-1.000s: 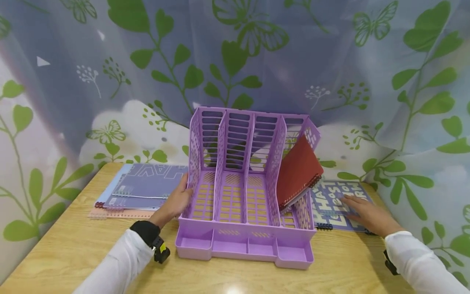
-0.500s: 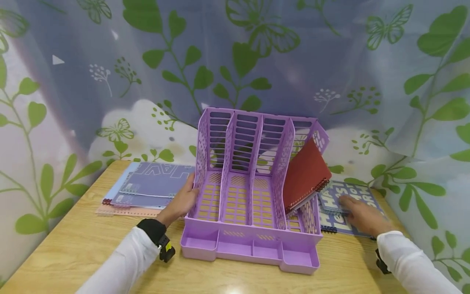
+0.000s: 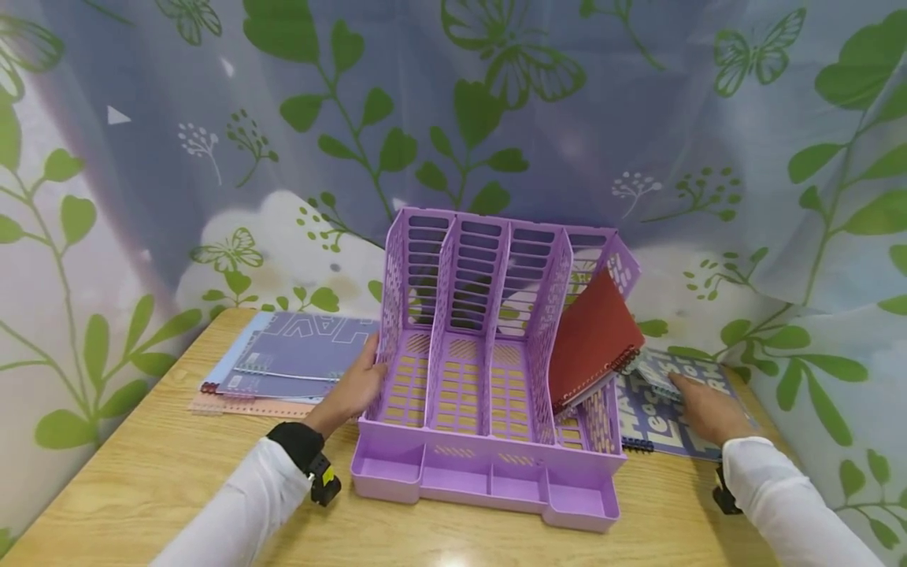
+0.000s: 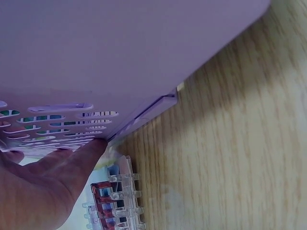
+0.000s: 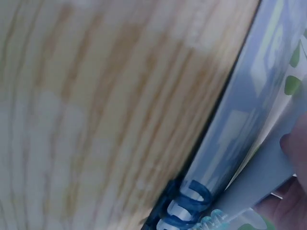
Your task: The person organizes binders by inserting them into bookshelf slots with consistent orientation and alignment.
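Observation:
A purple file organizer [image 3: 489, 450] with upright dividers stands mid-table. My left hand [image 3: 356, 387] grips its left side wall; in the left wrist view the hand [image 4: 53, 184] lies against the slotted wall, fingers partly hidden. A red spiral notebook [image 3: 595, 342] leans in the rightmost slot. To the right, my right hand [image 3: 708, 409] pinches a small spiral notebook [image 3: 655, 372], its near edge raised above a larger blue lettered notebook [image 3: 655, 429]. In the right wrist view the fingers [image 5: 298, 153] hold that small notebook [image 5: 259, 179], its clear teal coil beside the larger one's dark blue coil.
Left of the organizer lies a stack of spiral notebooks [image 3: 283, 354], blue-grey on top with pale blue and pink beneath. A patterned curtain [image 3: 482, 118] hangs right behind the wooden table [image 3: 142, 488]. Small open trays [image 3: 386, 465] run along the organizer's front.
My right hand has gone from resting flat on the notebooks to pinching the small one and lifting its edge. The left hand stays on the organizer. The view has shifted slightly.

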Demonstrator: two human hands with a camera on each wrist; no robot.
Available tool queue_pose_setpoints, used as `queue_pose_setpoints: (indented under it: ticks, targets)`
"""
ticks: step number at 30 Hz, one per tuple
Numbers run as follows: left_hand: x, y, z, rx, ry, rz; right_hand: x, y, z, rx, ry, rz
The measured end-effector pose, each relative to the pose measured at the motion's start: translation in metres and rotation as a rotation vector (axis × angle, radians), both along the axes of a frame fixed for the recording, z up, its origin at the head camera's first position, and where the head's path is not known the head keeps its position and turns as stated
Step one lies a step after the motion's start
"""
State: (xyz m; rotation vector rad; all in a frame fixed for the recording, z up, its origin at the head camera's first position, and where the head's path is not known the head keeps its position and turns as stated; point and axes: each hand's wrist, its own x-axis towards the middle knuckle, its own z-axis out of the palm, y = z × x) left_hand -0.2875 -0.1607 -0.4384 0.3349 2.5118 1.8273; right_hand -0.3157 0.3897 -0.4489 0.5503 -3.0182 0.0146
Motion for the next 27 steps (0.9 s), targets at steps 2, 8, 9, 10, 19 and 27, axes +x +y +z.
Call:
queue_pose_setpoints:
  ticks: [2,8,9,10,19,27]
  targets:
    - [0.002,0.002,0.002,-0.008,-0.006,0.011,0.003,0.001,0.001,-0.005,-0.017,-0.028]
    - [0.004,0.003,0.003,-0.025,-0.015,0.007,0.018,-0.001,0.014,-0.066,0.071,-0.045]
    - [0.004,0.002,0.002,-0.033,-0.015,0.007,0.022,-0.001,0.019,-0.086,0.094,-0.041]
    - [0.003,0.002,0.003,-0.036,-0.013,0.011,0.026,-0.002,0.023,-0.107,0.115,-0.029]
    - [0.0,0.0,0.004,-0.024,-0.002,-0.01,0.088,-0.008,0.071,-0.175,0.137,0.027]
    - [0.0,0.001,0.003,-0.008,-0.002,-0.011,0.151,-0.017,0.112,-0.168,0.115,-0.059]
